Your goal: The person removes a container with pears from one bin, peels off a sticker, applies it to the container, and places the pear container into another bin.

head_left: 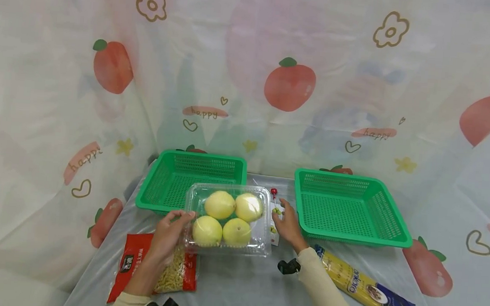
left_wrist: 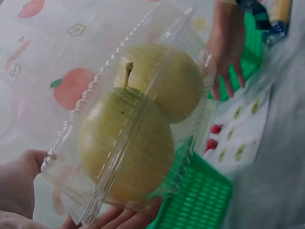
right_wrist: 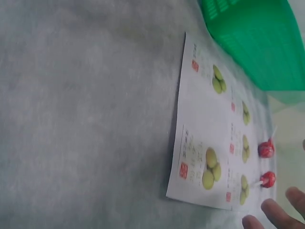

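Observation:
My left hand (head_left: 165, 237) grips the left edge of a clear plastic clamshell box (head_left: 263, 239), thumb at the rim and fingers below in the left wrist view. Inside the box sit several round, pale yellow-green pears (left_wrist: 126, 143), one with its stem showing. The box is lifted over the table and overlaps the left green basket (head_left: 157, 189) in the head view. Apart from the box's right side, my right hand (head_left: 289, 227) has its fingers spread and holds nothing. Below it lies a white sheet of stickers (right_wrist: 202, 112) printed with green fruit, beside two red lollipops (right_wrist: 266, 150).
Another green basket (head_left: 351, 217) stands at the back right. A red bag of pasta (head_left: 135, 254) lies front left, partly behind the left arm. A yellow and blue spaghetti pack (head_left: 363, 287) lies front right by the right sleeve. Printed cloth (head_left: 235, 52) hangs behind the table.

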`<act>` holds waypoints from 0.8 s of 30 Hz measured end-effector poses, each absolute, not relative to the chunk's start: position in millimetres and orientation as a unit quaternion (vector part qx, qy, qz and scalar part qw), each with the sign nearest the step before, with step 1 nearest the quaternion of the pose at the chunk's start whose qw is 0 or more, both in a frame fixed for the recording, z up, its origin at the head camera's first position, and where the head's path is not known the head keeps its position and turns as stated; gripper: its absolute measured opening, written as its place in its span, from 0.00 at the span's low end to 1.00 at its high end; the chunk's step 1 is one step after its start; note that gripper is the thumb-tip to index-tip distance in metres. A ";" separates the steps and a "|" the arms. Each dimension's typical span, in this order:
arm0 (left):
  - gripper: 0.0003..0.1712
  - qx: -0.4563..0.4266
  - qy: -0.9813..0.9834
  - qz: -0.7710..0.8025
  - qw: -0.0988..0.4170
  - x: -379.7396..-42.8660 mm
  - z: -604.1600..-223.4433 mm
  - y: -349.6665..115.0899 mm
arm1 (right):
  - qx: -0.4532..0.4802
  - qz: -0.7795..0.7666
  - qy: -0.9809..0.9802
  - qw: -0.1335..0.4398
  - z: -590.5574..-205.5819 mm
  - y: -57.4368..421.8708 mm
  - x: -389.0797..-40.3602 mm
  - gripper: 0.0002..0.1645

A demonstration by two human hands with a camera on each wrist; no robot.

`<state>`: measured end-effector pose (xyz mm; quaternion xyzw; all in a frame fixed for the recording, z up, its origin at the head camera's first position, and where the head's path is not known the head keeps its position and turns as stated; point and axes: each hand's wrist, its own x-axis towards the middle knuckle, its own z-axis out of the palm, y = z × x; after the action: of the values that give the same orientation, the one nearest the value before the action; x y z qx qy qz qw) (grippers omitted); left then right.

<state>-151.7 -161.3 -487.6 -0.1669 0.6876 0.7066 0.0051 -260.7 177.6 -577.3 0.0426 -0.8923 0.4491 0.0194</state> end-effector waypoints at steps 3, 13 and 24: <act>0.17 -0.173 0.690 0.703 0.016 -128.5 -502.7 -154.9 | 0.058 0.442 -0.895 0.014 -577.5 181.3 -258.4 0.37; 0.18 -0.157 0.674 0.718 0.075 -95.0 -547.4 -129.2 | 0.096 0.409 -0.907 0.000 -584.0 190.5 -255.4 0.31; 0.19 -0.146 0.703 0.689 0.093 -99.6 -572.7 -115.6 | 0.123 0.418 -0.900 -0.011 -586.8 197.2 -255.3 0.22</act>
<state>-99.6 -115.6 -572.7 -0.1464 0.7033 0.6894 0.0931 -255.3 197.2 -586.8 0.1225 -0.9000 0.4181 -0.0114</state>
